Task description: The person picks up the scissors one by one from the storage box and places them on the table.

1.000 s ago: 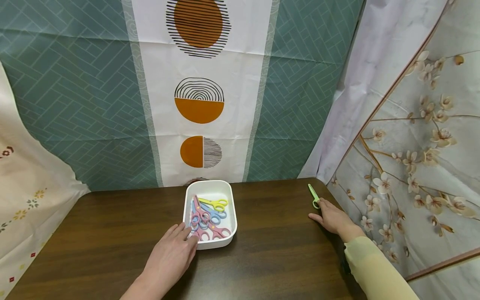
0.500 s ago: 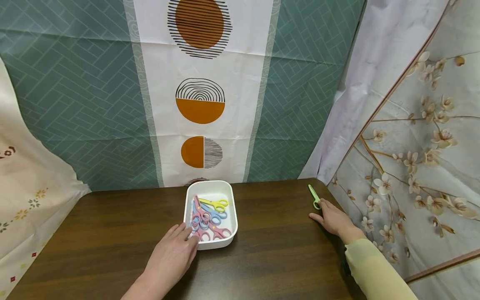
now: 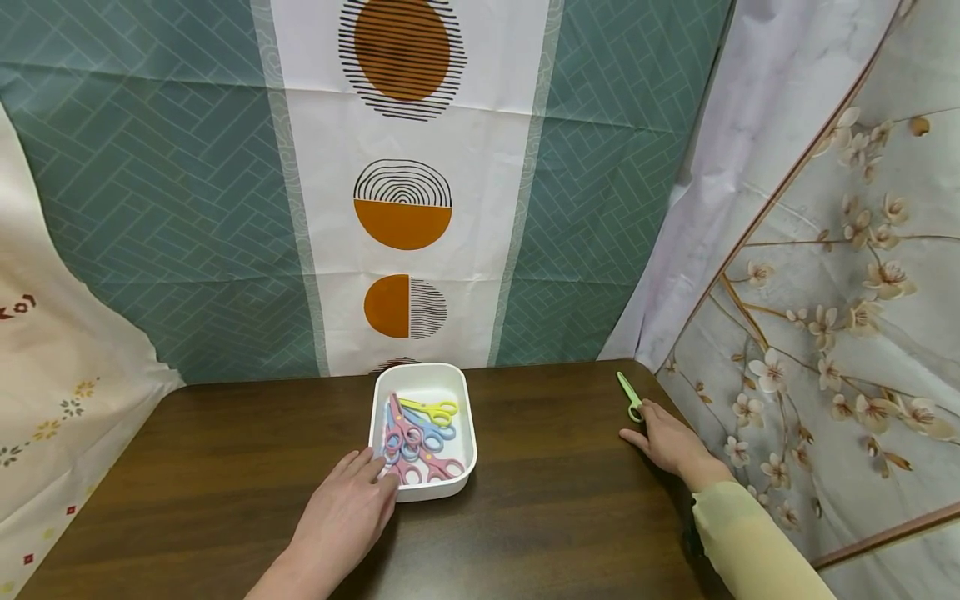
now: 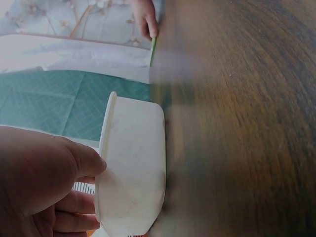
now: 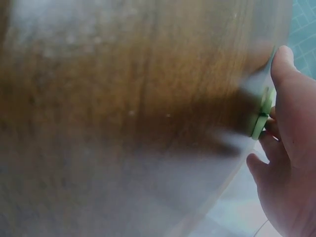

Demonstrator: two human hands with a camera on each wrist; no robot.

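At its near left corner, my left hand (image 3: 351,503) rests against a white plastic box (image 3: 467,433). The left wrist view shows the thumb at the box's rim (image 4: 106,133) and the other fingers beyond it, loosely extended. Inside the box lie yellow scissors (image 3: 431,410), blue scissors (image 3: 442,432) and pink scissors (image 3: 435,467), heaped together. Far to the right, my right hand (image 3: 670,443) lies low over the table, fingers extended, the fingertips at the handle of green scissors (image 3: 628,395). In the right wrist view the green handle (image 5: 261,118) shows beside the fingers, partly covered.
The dark brown wooden table (image 3: 540,517) carries the box and the green scissors. A green and white patterned cloth (image 3: 585,233) hangs behind its back edge. Flowered cloth (image 3: 840,333) hangs close along the right side, and cream cloth (image 3: 60,367) along the left.
Both hands, the box and the green scissors hold their places. Only the head view has shifted very slightly.
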